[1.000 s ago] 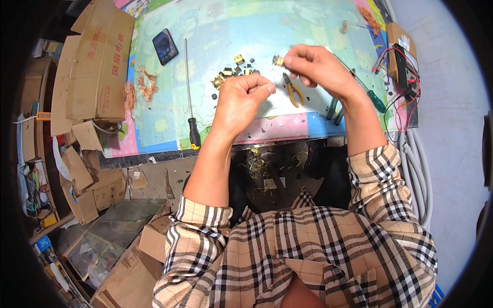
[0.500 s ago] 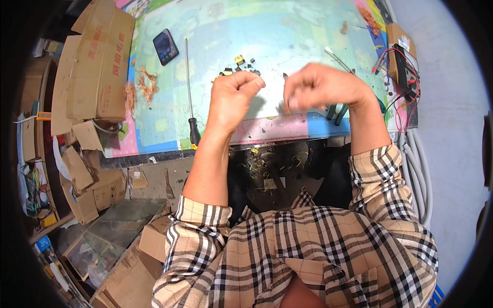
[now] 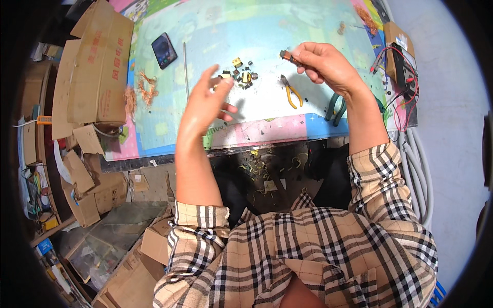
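My left hand (image 3: 205, 105) is open beside a heap of small parts, its fingers spread and nothing seen between them. That heap holds yellow-and-black transformers (image 3: 246, 77) and small black pieces (image 3: 238, 72). My right hand (image 3: 328, 64) is closed, pinching a small black part with a copper-coloured middle (image 3: 288, 57) by one end, raised over the table. Below it lie yellow-handled pliers (image 3: 291, 93). Green-handled tools (image 3: 336, 110) rest by my right wrist. A long screwdriver shaft (image 3: 186, 72) stands out past my left hand, which hides its handle.
Left of the phone (image 3: 164, 50) stands a cardboard box (image 3: 95, 72). Copper wire tangles (image 3: 148, 88) lie near it, with more copper wire (image 3: 365, 19) at the far right. A black meter with red leads (image 3: 405, 77) sits on the right edge. Scraps litter the floor (image 3: 267, 169).
My left hand has moved left, its fingers opening. My right hand has moved up and away with the small black-and-copper part in its fingers, uncovering the yellow-handled pliers.
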`<state>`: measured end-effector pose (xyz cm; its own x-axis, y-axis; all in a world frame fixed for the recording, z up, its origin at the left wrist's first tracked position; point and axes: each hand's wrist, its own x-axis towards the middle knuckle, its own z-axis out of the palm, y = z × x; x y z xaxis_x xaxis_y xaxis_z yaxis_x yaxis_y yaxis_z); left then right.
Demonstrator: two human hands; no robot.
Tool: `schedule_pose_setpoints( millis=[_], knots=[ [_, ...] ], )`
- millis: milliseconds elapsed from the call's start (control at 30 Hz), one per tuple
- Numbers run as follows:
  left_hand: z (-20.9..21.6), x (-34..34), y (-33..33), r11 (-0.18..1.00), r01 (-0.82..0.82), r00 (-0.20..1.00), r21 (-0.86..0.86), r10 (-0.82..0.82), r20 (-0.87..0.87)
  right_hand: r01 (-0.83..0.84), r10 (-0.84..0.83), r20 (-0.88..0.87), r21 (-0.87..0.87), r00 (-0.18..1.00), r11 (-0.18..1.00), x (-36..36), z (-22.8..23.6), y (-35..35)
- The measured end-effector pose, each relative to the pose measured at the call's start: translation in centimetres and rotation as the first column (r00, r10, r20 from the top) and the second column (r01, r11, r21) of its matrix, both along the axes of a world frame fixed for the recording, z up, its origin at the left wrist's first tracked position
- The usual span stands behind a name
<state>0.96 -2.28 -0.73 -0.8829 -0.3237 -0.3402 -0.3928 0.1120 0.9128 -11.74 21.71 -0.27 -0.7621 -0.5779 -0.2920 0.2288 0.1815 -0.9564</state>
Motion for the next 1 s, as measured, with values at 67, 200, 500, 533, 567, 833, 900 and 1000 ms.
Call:
schedule_pose_setpoints(
  millis=[67,200,500,533,567,833,900,1000],
  knots=[
    [0.5,0.1,-1.6,0.982,-0.006,0.995,0.186,0.026,-0.101,-0.008,0.008,-0.015,0.034,1.0,0.999,0.0,-0.2,-0.3],
    [-0.1,-0.9,-1.9,0.854,0.098,0.95,0.511,0.074,-0.304,-0.078,0.078,0.0,0.024,0.997,0.997,0.7,-0.1,-1.0],
    [-1.0,-1.3,4.2,0.954,0.196,0.969,0.228,-0.153,-0.195,-0.257,0.272,0.093,-0.143,0.958,0.956,1.2,0.5,-1.4],
    [-1.3,-1.3,3.8,0.96,0.2,0.966,0.194,-0.16,-0.202,-0.335,0.342,0.088,-0.081,0.936,0.939,1.2,0.7,-1.3],
    [-1.5,-1.3,3.6,0.966,0.203,0.963,0.161,-0.168,-0.209,-0.409,0.409,0.087,-0.019,0.908,0.912,1.2,1.1,-1.3],
    [-1.8,-1.1,4.0,0.98,0.188,0.963,-0.07,-0.198,-0.182,-0.149,0.165,-0.142,0.115,0.976,0.982,0.8,-0.1,-1.5],
    [-1.8,-1.1,3.6,0.989,0.142,0.974,-0.031,-0.145,-0.176,-0.281,0.281,-0.024,0.01,0.959,0.96,0.8,1.1,-0.8],
    [-1.2,-1.2,3.5,0.994,0.1,0.983,0.043,-0.092,-0.159,-0.531,0.584,-0.08,0.333,0.807,0.779,1.4,1.6,-1.1]
  ],
)
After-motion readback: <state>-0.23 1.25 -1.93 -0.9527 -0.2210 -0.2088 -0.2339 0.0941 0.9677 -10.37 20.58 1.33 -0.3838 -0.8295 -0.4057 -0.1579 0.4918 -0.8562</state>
